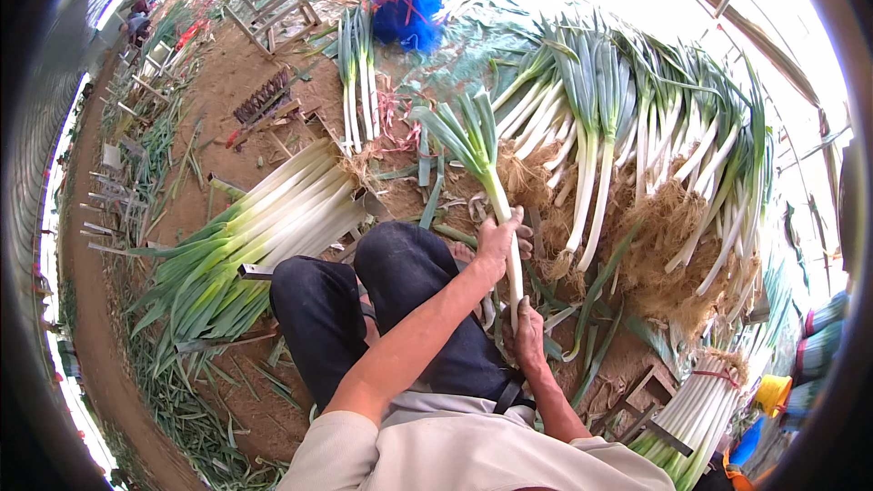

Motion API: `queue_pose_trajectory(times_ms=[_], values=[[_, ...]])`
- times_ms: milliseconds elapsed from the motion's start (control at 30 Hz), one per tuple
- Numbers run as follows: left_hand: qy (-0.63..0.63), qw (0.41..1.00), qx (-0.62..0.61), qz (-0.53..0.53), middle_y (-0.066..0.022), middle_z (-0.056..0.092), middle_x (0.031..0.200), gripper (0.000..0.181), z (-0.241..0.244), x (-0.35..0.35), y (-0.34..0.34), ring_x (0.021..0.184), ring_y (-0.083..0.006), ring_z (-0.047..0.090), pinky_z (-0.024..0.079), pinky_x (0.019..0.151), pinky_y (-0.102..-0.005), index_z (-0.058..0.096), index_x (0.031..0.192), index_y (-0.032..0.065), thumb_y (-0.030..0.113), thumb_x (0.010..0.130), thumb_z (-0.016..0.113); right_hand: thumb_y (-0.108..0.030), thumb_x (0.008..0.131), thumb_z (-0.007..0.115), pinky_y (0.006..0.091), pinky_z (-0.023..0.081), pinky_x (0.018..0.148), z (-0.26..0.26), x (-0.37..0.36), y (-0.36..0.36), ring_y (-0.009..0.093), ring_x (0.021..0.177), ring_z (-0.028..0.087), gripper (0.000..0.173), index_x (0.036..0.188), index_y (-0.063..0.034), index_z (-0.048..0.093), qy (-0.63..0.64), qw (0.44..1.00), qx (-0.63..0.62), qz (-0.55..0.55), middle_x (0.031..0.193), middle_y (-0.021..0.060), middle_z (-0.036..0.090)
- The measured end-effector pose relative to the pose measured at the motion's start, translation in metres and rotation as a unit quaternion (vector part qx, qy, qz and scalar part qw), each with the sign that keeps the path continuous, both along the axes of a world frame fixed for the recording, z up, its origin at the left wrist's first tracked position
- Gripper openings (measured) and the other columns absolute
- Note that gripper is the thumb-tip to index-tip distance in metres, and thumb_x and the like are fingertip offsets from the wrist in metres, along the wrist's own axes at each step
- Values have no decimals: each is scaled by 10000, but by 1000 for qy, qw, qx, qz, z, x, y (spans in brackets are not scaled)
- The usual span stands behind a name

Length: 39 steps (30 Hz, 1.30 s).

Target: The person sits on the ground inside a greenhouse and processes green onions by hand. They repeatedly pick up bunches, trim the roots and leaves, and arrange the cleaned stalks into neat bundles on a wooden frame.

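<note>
A single scallion stalk (501,201), with a long white shaft and green leaves fanned at its top, is held upright before my right knee. My left hand (500,243) wraps around the middle of the white shaft. Lower down, my right hand (525,334) grips the root end, thumb along the stalk; the roots themselves are hidden. To the right of my hands lies a large heap of untrimmed scallions (593,177) with brown, soil-caked roots. On my left, a stack of cleaner white-shafted scallions (293,208) rests across a metal-ended frame (256,272).
A red-tied scallion bundle (709,395) stands at lower right beside a yellow container (773,393). Blue netting (409,13), a wooden stool (273,7) and a few upright scallions (357,78) are farther ahead. Leaf scraps (177,416) litter the soil at left.
</note>
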<state>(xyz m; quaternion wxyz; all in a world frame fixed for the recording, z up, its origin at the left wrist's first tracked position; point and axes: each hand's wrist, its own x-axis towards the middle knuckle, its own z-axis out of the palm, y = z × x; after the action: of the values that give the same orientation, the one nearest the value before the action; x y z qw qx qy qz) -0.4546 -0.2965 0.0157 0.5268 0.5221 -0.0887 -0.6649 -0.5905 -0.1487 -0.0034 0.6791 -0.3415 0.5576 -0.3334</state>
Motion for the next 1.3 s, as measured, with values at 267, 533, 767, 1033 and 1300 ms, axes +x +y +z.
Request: queue_pose_trajectory(times_ms=[267,533,767,1033,1300], values=[[11,998,-55,29,-55,621,711,353,2,2,-17,506,-204,621,538,457,-374,573,1022,68,418,1043,616,-534,1115,340,303,474,598,-26,-56,-5,147,656,570,602,1051,-17,643,112,982,-92,118,786,50,613],[-90,988,-123,-30,-8,660,965,311,17,-15,9,830,-123,593,502,744,-303,625,1231,39,282,1038,653,-403,1108,492,294,483,717,41,27,-207,114,813,584,476,1195,32,665,72,956,-283,34,946,53,676],[-88,983,-158,19,-100,592,1250,576,2,10,4,1073,-169,554,459,955,-331,464,1466,-10,449,1120,425,-429,1080,564,247,455,555,36,57,-214,51,620,541,458,1135,4,705,-16,984,-146,97,806,0,672],[-34,993,-83,81,-49,680,1136,487,13,25,-2,993,-137,608,492,828,-298,669,1271,30,451,1027,653,-350,1106,513,302,471,661,26,69,-198,90,723,534,450,1019,51,696,45,962,-260,71,783,33,648],[-142,985,-47,87,-38,702,983,457,-9,30,-1,821,-118,624,500,682,-276,712,1173,-12,415,1011,690,-342,1102,512,320,472,619,4,86,-190,115,674,548,473,944,63,699,56,978,-198,18,742,37,652]])
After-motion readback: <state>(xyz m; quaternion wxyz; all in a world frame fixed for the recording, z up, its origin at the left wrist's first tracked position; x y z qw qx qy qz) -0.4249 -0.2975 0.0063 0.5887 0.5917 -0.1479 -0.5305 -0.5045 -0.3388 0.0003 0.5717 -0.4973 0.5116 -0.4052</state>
